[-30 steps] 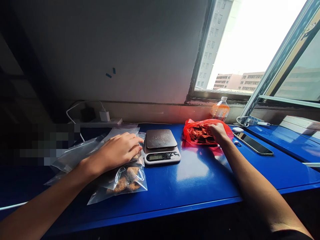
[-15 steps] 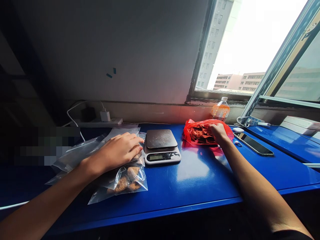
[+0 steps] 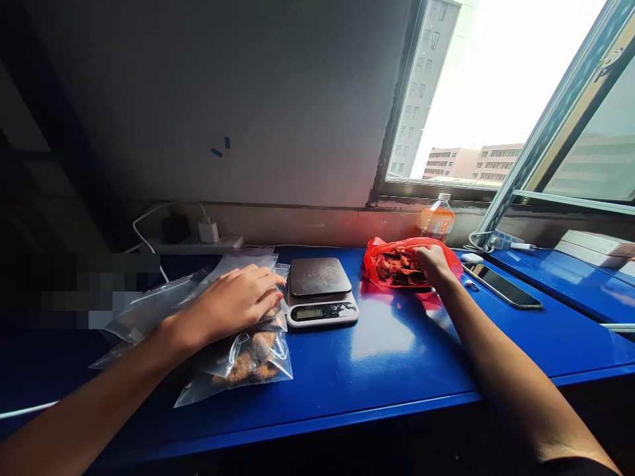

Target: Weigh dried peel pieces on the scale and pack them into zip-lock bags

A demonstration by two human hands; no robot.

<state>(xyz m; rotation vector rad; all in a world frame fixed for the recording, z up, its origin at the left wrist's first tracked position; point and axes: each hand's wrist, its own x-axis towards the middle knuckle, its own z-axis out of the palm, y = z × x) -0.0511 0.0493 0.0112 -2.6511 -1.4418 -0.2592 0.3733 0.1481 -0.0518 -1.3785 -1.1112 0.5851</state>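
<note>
My left hand [image 3: 241, 296] lies flat, fingers stretched out, on top of several clear zip bags [image 3: 270, 360] with brown lumpy pieces inside. Just right of its fingertips stands a digital kitchen scale [image 3: 321, 281] with a bare dark metal plate and a lit display too small to read. My right hand [image 3: 430, 261] is at the right side of an open red plastic bag [image 3: 371, 261], its fingers closed and reaching into the mouth. Dry reddish-brown flakes [image 3: 397, 266] fill the bag. What the right fingers pinch is hidden.
Behind the red bag stands an orange drink bottle [image 3: 436, 218]. A phone [image 3: 503, 285] and a white earbud case [image 3: 473, 258] lie to the right. A power strip with a white charger [image 3: 208, 230] runs along the wall. The blue table's front edge [image 3: 347, 423] is close.
Almost nothing differs. The view has shifted very slightly, while both hands stay in place on the clear bags and at the red bag.
</note>
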